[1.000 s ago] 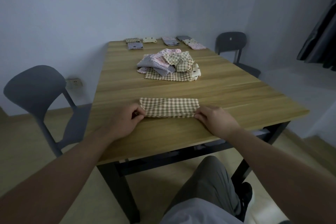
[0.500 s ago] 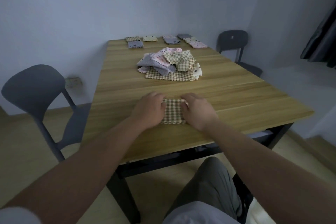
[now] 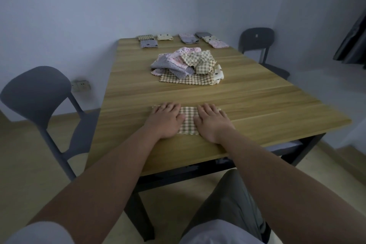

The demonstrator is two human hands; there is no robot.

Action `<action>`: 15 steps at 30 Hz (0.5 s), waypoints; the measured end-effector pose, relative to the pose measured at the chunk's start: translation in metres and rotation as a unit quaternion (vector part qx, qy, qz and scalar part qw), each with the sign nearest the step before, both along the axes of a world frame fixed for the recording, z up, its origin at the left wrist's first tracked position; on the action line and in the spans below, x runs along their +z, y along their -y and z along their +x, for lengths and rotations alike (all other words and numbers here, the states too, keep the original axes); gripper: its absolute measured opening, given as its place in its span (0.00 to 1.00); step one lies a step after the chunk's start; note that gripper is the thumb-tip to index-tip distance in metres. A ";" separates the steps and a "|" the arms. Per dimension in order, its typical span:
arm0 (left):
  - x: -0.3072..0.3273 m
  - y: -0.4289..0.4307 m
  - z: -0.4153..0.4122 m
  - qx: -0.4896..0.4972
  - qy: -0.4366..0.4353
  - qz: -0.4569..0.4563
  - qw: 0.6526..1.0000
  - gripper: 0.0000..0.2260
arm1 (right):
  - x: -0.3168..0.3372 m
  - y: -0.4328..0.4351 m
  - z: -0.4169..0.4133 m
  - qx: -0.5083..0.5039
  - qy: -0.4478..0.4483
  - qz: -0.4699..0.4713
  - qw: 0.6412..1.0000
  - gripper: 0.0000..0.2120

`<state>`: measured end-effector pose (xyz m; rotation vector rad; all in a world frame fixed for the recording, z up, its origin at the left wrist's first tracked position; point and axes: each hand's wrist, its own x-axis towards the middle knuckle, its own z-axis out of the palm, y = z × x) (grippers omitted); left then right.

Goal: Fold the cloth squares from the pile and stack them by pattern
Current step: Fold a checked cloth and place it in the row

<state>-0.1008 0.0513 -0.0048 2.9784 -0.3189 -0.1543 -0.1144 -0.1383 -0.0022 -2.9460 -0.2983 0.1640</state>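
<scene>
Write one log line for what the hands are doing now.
step: flatten fold | left hand: flat on cloth | right hand: flat on cloth | pile: waiting

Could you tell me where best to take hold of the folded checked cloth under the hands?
Probably the near scalloped edge of the checked cloth, pinched from the person's side. It lies flat under the left hand and right hand, and that edge shows between them.

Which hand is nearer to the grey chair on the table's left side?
Left. The left hand lies flat on the checked cloth, on the side toward the grey chair; the right hand presses the cloth's far side.
</scene>
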 end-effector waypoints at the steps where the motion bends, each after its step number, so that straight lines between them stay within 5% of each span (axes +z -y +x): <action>1: 0.000 -0.003 0.001 0.002 -0.002 0.002 1.000 0.29 | 0.001 0.003 0.000 -0.009 -0.008 -0.001 1.000 0.31; 10: 0.008 -0.029 -0.013 0.046 -0.017 0.018 0.999 0.30 | 0.009 0.023 -0.007 -0.065 -0.056 -0.013 0.996 0.32; 15: 0.021 -0.005 -0.018 0.007 0.054 0.061 0.997 0.30 | 0.019 0.033 -0.003 -0.128 -0.044 0.044 0.990 0.33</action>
